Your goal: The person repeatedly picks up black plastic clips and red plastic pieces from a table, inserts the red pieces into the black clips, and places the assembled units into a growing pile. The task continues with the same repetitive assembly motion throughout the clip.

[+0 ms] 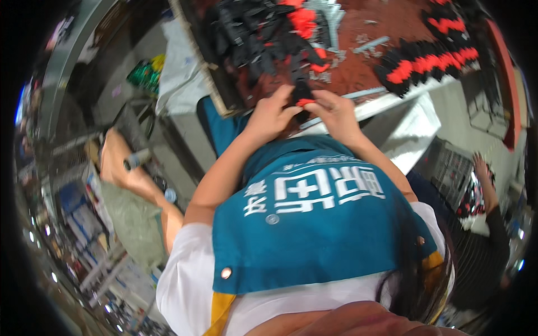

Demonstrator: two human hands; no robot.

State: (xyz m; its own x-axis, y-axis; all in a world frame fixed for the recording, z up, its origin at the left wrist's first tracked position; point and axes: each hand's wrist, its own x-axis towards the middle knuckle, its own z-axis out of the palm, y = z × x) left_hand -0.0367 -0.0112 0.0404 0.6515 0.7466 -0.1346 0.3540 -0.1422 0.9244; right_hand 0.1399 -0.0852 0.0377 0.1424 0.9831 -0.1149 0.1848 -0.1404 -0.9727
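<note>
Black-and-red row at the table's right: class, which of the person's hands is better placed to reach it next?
Probably the right hand: it is nearer the black-and-red row, while the left hand lies farther off, beyond the black-and-red piece that both hands hold.

A reddish-brown tabletop (392, 19) carries everything, with a raised rim (200, 47) along its nine o'clock side. Read from its middle, with twelve o'clock farthest from the wearer, a tangled heap of black pieces (246, 36) lies at ten, bright red parts (302, 21) at eleven and a bundle of grey strips (334, 25) at twelve. Small pale bits (337, 57) scatter near the centre, one loose strip (372, 45) toward one. Black-and-red pieces (434, 64) overlap in a row at three, with a similar cluster (446, 24) at two; a long pale strip (365, 93) lies at five.
</note>
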